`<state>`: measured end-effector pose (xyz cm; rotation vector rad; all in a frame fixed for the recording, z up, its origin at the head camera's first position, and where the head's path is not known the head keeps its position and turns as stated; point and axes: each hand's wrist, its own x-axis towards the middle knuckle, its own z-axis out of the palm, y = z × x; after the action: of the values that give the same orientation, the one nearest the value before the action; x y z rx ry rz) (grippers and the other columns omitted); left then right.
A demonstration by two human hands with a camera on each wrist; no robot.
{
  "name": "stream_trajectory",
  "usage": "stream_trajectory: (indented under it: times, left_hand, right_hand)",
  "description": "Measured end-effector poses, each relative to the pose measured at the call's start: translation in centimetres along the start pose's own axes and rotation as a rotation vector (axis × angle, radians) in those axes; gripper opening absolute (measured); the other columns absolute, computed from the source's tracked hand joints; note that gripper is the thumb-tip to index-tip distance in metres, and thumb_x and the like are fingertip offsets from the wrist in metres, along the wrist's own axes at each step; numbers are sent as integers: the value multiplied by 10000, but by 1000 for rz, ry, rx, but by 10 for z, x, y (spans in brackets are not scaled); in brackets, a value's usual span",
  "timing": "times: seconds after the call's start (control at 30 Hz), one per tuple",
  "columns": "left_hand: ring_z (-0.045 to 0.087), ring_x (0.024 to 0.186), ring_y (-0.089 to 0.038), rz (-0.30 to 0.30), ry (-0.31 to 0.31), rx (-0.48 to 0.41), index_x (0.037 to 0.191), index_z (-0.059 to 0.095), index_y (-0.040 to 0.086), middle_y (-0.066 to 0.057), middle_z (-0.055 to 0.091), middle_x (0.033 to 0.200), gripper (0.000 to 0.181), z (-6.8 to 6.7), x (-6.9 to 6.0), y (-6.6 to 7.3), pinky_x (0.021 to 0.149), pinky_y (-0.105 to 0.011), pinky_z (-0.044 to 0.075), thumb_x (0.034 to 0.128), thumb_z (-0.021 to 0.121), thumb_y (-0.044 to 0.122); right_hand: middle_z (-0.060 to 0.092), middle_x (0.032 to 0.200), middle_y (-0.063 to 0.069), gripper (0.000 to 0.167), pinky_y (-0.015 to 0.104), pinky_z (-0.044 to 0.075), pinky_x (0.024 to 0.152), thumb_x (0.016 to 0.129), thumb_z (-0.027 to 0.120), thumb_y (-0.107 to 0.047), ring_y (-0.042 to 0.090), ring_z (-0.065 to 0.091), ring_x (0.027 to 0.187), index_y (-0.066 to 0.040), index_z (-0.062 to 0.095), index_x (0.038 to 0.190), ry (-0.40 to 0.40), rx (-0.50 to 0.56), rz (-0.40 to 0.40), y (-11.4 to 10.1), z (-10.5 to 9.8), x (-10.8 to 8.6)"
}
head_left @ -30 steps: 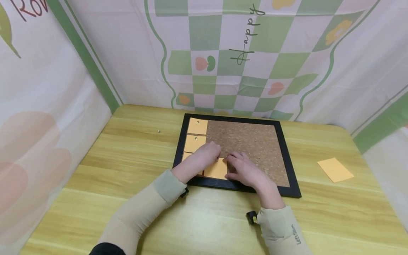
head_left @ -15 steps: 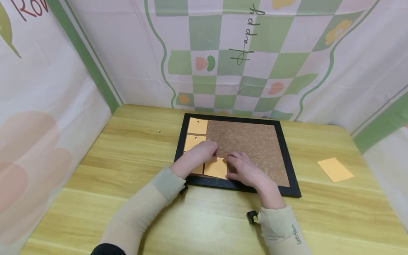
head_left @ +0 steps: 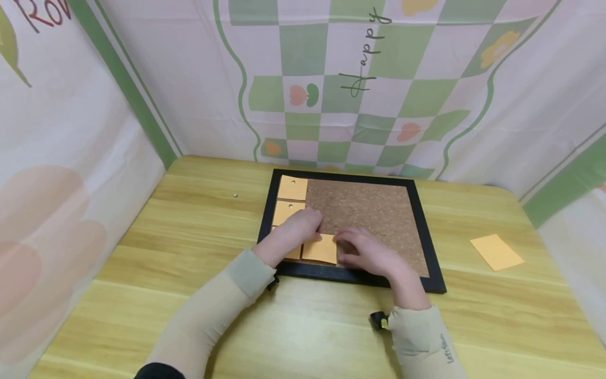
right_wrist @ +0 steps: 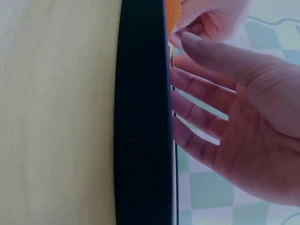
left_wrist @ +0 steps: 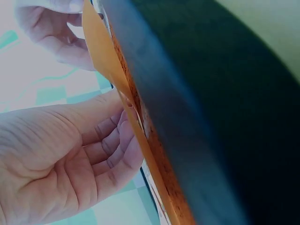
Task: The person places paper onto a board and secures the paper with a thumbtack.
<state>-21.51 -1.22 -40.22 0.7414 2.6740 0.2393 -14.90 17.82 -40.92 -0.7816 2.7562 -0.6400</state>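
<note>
A framed corkboard (head_left: 374, 202) lies on the table with its black frame around brown cork. Near its front edge is an orange paper note (head_left: 320, 250), bulging off the cork in the left wrist view. My left hand (head_left: 302, 226) has its fingers curled at the note's top edge, and thumb and fingertips (left_wrist: 129, 107) appear to pinch the paper there. Whether a pin is under them is hidden. My right hand (head_left: 371, 255) is beside the note's right edge, its fingers (right_wrist: 199, 93) extended and reaching the board, its thumb apart.
Pinned notes run down the board's left side: one at the top (head_left: 292, 188), one below it (head_left: 286, 211), and one partly behind my left wrist. A small silvery pin (head_left: 235, 196) lies left of the board. Another orange note (head_left: 497, 252) lies to the right. A printed curtain (head_left: 326, 89) stands behind.
My right hand has shifted slightly right, away from the note's corner. The left hand has moved slightly left. The note's front right corner sits a little higher.
</note>
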Motion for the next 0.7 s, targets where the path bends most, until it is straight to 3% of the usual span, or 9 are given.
stream_trajectory:
  times: [0.33, 0.5, 0.7]
  left_hand:
    - [552, 725, -126, 22, 5, -91, 872, 686, 101, -11, 665, 856, 163, -1, 0, -4, 663, -249, 471, 872, 784, 231]
    - [551, 749, -125, 26, 3, -110, 885, 692, 101, -14, 662, 872, 159, -1, 0, -6, 677, -247, 473, 879, 776, 236]
    - [545, 775, -137, 20, 9, -91, 903, 670, 111, -2, 637, 873, 138, 0, -3, -5, 691, -254, 459, 907, 744, 229]
  right_hand:
    - [652, 1317, 162, 400, 549, 486, 1032, 970, 653, -185, 351, 603, 1227, -28, 601, 1335, -10, 123, 125, 7, -17, -14]
    - [637, 1326, 183, 414, 544, 513, 989, 995, 615, -213, 369, 606, 1206, -18, 573, 1357, -1, 103, 163, 23, -33, -29]
    - [651, 1249, 245, 417, 506, 557, 927, 989, 627, -189, 386, 644, 1122, 44, 567, 1330, 78, 133, 144, 53, -54, -49]
